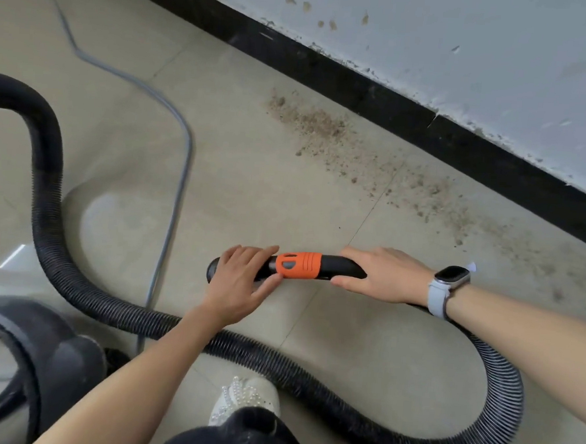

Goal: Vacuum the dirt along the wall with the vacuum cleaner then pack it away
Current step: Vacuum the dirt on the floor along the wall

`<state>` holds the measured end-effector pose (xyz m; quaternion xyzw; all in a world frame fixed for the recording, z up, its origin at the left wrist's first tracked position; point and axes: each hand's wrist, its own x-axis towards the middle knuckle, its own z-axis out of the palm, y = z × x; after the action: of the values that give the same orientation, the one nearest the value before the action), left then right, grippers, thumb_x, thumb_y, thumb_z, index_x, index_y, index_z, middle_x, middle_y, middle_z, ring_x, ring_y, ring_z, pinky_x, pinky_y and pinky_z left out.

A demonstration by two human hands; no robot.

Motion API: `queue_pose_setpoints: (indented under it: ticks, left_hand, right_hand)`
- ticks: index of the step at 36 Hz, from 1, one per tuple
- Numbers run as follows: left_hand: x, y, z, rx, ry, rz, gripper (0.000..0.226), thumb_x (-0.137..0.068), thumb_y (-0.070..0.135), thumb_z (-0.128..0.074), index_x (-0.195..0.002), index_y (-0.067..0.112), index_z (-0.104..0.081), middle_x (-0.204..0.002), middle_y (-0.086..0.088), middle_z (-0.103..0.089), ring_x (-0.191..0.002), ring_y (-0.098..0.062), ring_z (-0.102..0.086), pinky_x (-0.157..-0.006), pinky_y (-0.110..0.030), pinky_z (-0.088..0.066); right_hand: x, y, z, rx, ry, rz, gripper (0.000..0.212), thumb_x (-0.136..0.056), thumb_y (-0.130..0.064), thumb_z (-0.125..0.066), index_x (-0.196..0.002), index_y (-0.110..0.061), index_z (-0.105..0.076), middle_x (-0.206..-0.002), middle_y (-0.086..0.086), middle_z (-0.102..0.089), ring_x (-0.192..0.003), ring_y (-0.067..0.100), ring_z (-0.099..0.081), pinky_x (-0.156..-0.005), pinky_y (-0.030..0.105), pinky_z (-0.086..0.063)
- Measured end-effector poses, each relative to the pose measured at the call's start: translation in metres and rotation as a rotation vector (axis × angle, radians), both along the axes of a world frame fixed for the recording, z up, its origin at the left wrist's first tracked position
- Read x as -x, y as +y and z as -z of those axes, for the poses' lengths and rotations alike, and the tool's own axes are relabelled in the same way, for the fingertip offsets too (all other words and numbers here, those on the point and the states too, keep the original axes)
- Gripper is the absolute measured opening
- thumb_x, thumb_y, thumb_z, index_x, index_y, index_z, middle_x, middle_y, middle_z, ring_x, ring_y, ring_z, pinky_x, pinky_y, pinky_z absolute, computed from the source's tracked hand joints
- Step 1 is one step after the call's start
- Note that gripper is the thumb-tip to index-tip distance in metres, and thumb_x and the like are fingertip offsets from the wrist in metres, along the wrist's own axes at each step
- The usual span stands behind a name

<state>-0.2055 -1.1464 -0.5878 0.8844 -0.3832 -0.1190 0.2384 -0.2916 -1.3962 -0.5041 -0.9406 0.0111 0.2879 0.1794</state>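
Ribbed matt black plastic hose (500, 399), glossy orange plastic collar (297, 265) — smooth pale floor tiles (252, 185), gritty brown dirt (325, 124), chipped painted wall (501, 45)

A grey cable (181, 167) snakes across the beige tiled floor (252, 185) from the top left toward the bottom. A black skirting (361, 88) runs below the chipped, stained wall (467, 43). A pearl-beaded white shoe (243, 399) stands at the bottom, and a smartwatch (447, 289) with a pale strap sits on a wrist.
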Motion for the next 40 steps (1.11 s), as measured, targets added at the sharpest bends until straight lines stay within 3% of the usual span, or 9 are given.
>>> queue_pose_setpoints:
  ticks: [5, 10, 15, 19, 21, 25, 31, 35, 40]
  left_hand:
    - [0.002, -0.002, 0.001, 0.014, -0.050, 0.061, 0.044, -0.096, 0.061, -0.022, -0.111, 0.025, -0.042, -0.098, -0.001, -0.063, -0.091, -0.017, -0.049, -0.080, -0.034, -0.036]
    - [0.012, -0.019, -0.003, 0.014, -0.027, 0.131, 0.042, -0.096, 0.056, -0.027, -0.115, 0.021, -0.042, -0.101, -0.004, -0.062, -0.095, -0.015, -0.043, -0.082, -0.031, -0.029]
    - [0.024, -0.030, -0.008, -0.037, -0.066, 0.126, 0.044, -0.091, 0.035, -0.041, -0.130, 0.013, -0.040, -0.116, -0.008, -0.060, -0.106, -0.022, -0.045, -0.092, -0.040, -0.038]
    - [0.030, -0.011, -0.011, -0.301, -0.074, -0.068, 0.064, -0.083, 0.031, -0.052, -0.139, 0.005, -0.037, -0.134, -0.016, -0.051, -0.120, -0.036, -0.050, -0.097, -0.056, -0.043]
    - [0.040, 0.000, -0.009, -0.454, -0.008, -0.165, 0.070, -0.084, 0.027, -0.062, -0.145, 0.004, -0.034, -0.143, -0.018, -0.044, -0.129, -0.039, -0.044, -0.101, -0.061, -0.038]
    - [0.063, 0.008, -0.006, -0.676, 0.103, -0.288, 0.062, -0.098, 0.031, -0.043, -0.152, 0.015, -0.016, -0.156, -0.004, -0.021, -0.145, -0.022, -0.016, -0.115, -0.053, -0.011]
    - [0.080, 0.016, -0.027, -0.758, 0.158, -0.414, 0.050, -0.098, 0.027, -0.040, -0.147, 0.018, -0.030, -0.154, -0.002, -0.026, -0.144, -0.021, -0.018, -0.116, -0.051, -0.011]
    - [0.093, 0.016, -0.042, -0.814, 0.254, -0.387, 0.052, -0.099, 0.030, -0.037, -0.149, 0.020, -0.027, -0.155, -0.001, -0.026, -0.142, -0.022, -0.022, -0.115, -0.046, -0.019]
    - [0.103, 0.007, -0.037, -0.794, 0.351, -0.274, 0.054, -0.100, 0.032, -0.036, -0.151, 0.021, -0.021, -0.158, -0.002, -0.018, -0.145, -0.021, -0.016, -0.117, -0.045, -0.015]
  right_hand:
    - [-0.008, 0.009, -0.004, 0.030, -0.058, -0.155, 0.042, -0.093, -0.054, -0.047, -0.111, -0.017, -0.042, -0.109, 0.007, -0.061, -0.088, 0.029, -0.058, -0.064, 0.032, -0.031]
    - [-0.019, 0.037, 0.003, 0.085, -0.173, -0.254, 0.051, -0.091, -0.048, -0.054, -0.124, -0.014, -0.036, -0.119, 0.008, -0.057, -0.101, 0.034, -0.059, -0.069, 0.034, -0.035]
    - [-0.018, 0.029, 0.010, 0.150, -0.165, -0.235, 0.038, -0.094, -0.042, -0.050, -0.122, -0.017, -0.042, -0.113, 0.010, -0.063, -0.101, 0.033, -0.061, -0.068, 0.032, -0.033]
    - [-0.015, -0.001, 0.010, 0.203, -0.202, -0.155, 0.034, -0.094, -0.041, -0.048, -0.121, -0.020, -0.044, -0.109, 0.011, -0.064, -0.096, 0.034, -0.062, -0.066, 0.032, -0.034]
    - [-0.012, -0.015, 0.009, 0.223, -0.239, -0.120, 0.032, -0.094, -0.039, -0.047, -0.119, -0.019, -0.044, -0.105, 0.011, -0.065, -0.092, 0.033, -0.061, -0.064, 0.031, -0.033]
    - [0.002, -0.018, 0.006, 0.200, -0.231, -0.206, 0.031, -0.094, -0.034, -0.047, -0.120, -0.018, -0.044, -0.106, 0.011, -0.064, -0.093, 0.033, -0.061, -0.064, 0.031, -0.031]
    - [0.051, 0.004, 0.008, 0.074, -0.096, -0.466, 0.036, -0.094, -0.033, -0.050, -0.126, -0.020, -0.042, -0.112, 0.010, -0.063, -0.097, 0.032, -0.061, -0.065, 0.031, -0.033]
    - [0.048, -0.020, 0.006, 0.139, -0.117, -0.323, 0.032, -0.094, -0.037, -0.048, -0.123, -0.022, -0.045, -0.114, 0.009, -0.063, -0.099, 0.032, -0.061, -0.067, 0.030, -0.033]
    - [0.052, -0.052, 0.003, 0.192, -0.150, -0.169, 0.029, -0.096, -0.039, -0.044, -0.119, -0.022, -0.045, -0.109, 0.009, -0.064, -0.094, 0.032, -0.060, -0.065, 0.030, -0.034]
